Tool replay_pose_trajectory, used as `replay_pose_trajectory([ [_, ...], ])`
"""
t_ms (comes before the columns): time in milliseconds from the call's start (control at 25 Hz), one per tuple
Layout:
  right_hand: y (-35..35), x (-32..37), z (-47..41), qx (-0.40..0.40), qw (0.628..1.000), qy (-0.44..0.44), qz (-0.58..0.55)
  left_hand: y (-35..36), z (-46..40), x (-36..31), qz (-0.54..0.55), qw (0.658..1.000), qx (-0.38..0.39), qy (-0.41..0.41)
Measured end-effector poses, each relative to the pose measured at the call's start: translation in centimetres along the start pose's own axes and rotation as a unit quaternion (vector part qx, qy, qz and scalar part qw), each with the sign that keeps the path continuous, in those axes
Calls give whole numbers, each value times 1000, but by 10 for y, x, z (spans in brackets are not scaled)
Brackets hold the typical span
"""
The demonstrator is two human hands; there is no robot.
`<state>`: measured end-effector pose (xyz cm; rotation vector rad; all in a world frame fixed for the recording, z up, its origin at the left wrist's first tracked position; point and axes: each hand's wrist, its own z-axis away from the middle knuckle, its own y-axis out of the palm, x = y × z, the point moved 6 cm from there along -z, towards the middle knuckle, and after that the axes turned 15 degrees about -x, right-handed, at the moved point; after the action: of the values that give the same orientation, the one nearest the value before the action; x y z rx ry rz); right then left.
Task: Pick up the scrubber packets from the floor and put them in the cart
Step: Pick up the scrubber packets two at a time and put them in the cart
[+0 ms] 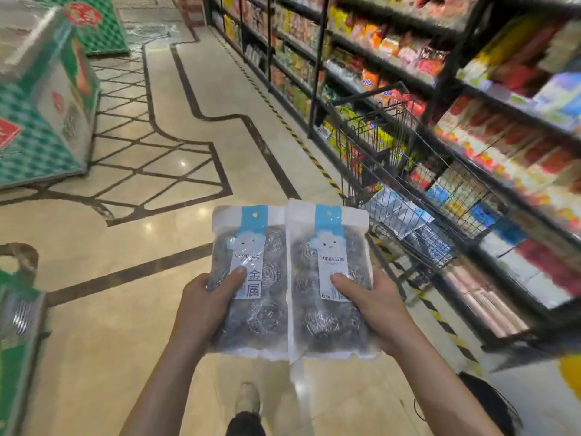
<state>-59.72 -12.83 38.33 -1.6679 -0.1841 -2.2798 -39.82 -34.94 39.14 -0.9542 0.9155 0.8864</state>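
Gripping one scrubber packet each, left hand (206, 298) and right hand (371, 302) near the cart (408, 184).

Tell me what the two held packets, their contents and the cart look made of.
Left packet and right packet: clear glossy plastic film, judging by glare and wrinkles. Scrubbers inside: probably coiled steel wire, grey and glinting. Cart: dark wire mesh, likely coated metal.
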Motion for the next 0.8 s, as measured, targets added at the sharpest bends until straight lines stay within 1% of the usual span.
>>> replay_pose_trajectory([
  [160,13,31,-59,-73,997,-10,-26,69,-83,-54,-30,996,81,24],
  [360,-3,40,-128,-172,984,9,-52,175,-142,-105,-72,980,182,47],
  [520,-39,44,-201,-250,965,30,-69,294,-182,-130,-100,960,258,51],
  [680,-88,53,-287,-303,949,52,-72,420,-205,-155,-121,943,304,60],
  [800,-125,64,-337,-340,937,52,-60,504,-214,-174,-153,933,315,83],
])
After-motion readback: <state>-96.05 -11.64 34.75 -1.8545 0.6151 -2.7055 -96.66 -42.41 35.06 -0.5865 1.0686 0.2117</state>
